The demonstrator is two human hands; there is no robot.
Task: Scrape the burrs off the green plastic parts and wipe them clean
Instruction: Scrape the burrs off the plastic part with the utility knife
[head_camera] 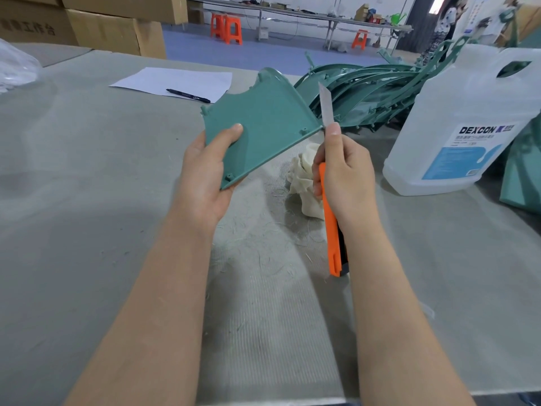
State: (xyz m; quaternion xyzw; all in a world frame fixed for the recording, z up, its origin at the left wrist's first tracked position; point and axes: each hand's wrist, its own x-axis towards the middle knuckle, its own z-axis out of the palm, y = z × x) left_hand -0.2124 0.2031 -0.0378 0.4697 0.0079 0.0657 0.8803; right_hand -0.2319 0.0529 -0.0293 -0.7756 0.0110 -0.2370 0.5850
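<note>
Grey bench [87,177] under both hands. Left hand [205,171] gripping green part [263,124] by lower-left corner, thumb on face. Right hand [342,177] wrapping orange knife [330,224], blade pointing up, touching part's right corner; right hand nearer that edge. Cloth [304,177] lying below.

Factory workshop: stacked cartons [111,27], long workbenches [307,16].

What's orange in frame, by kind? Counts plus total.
Orange plastic stools: 3, on the floor in the background
Orange utility knife: 1, held in the right hand, blade against the green plastic part
Total: 4
</note>
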